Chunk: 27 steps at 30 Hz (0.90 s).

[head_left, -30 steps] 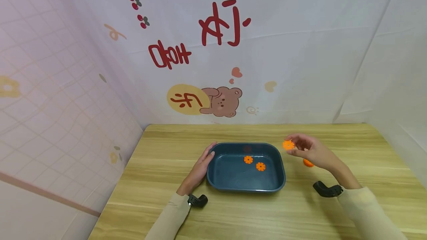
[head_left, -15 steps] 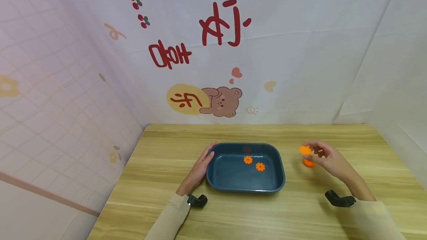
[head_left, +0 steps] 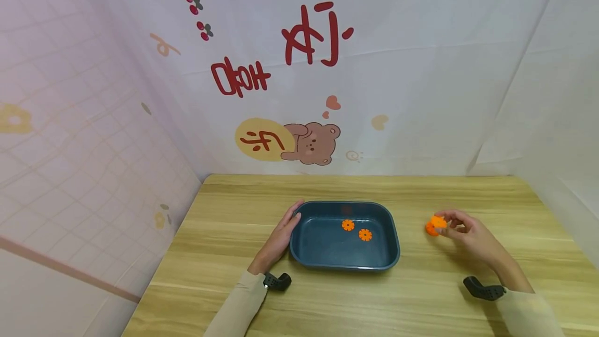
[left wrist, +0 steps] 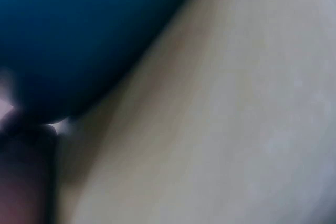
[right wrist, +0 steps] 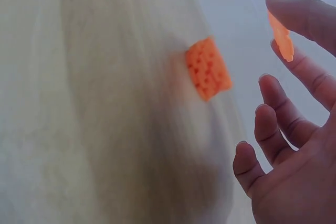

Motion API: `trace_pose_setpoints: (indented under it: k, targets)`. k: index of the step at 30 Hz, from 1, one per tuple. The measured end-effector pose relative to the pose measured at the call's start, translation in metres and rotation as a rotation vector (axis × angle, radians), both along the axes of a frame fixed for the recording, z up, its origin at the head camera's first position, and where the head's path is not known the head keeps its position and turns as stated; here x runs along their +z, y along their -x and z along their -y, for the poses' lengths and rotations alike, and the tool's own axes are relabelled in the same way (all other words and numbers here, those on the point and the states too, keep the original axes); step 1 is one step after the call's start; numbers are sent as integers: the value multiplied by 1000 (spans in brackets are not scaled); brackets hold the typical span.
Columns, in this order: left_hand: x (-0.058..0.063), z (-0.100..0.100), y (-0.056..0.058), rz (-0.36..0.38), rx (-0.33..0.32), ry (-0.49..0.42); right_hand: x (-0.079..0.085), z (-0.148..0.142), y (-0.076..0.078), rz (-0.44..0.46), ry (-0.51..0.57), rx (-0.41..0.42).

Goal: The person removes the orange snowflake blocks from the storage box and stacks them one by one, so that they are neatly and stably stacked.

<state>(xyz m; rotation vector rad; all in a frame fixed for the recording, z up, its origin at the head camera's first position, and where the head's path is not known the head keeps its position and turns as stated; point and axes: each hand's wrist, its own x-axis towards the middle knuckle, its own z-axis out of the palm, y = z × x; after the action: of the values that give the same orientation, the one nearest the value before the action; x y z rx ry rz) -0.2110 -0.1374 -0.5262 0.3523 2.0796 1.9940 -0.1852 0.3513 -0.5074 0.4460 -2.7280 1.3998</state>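
In the head view a dark blue rectangular dish (head_left: 343, 268) sits mid-table. My left hand (head_left: 280, 235) grips its left side, thumb at the rim; the left wrist view is blurred, with the dish wall (left wrist: 94, 35) at upper left. Inside the dish lie two flat orange notched discs, one farther back (head_left: 348, 225) and one nearer (head_left: 365, 235). Right of the dish, my right hand (head_left: 474, 235) pinches another orange notched disc (right wrist: 281, 38) between thumb and index finger. Close by it stands a short stack of orange discs (right wrist: 208, 69). The right wrist view shows a gap between them.
The wooden table (head_left: 224, 202) has a white printed cloth (head_left: 421, 92) behind it and a grid-patterned cloth (head_left: 93, 144) at the left. Black wrist cameras sit at the left wrist (head_left: 277, 282) and the right wrist (head_left: 484, 290).
My right hand has moved right and slightly down, from beside the dish's right rim to the orange stack, with the disc still pinched. My left hand and the dish have stayed put.
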Motion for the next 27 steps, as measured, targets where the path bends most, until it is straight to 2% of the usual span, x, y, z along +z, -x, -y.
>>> trace_pose_setpoints:
  k: [6,12,18,27]
  targets:
    - [-3,1,2,4,-3,3,-9,-5,0,28,-16,-15]
    - [-4,1,3,7,-3,-4,-14,-5,2,59,18,-10]
    - [-2,1,3,10,-6,-7,-21,-1,6,39,62,2]
    - [-3,2,3,11,-6,-1,-20,2,6,53,21,-22]
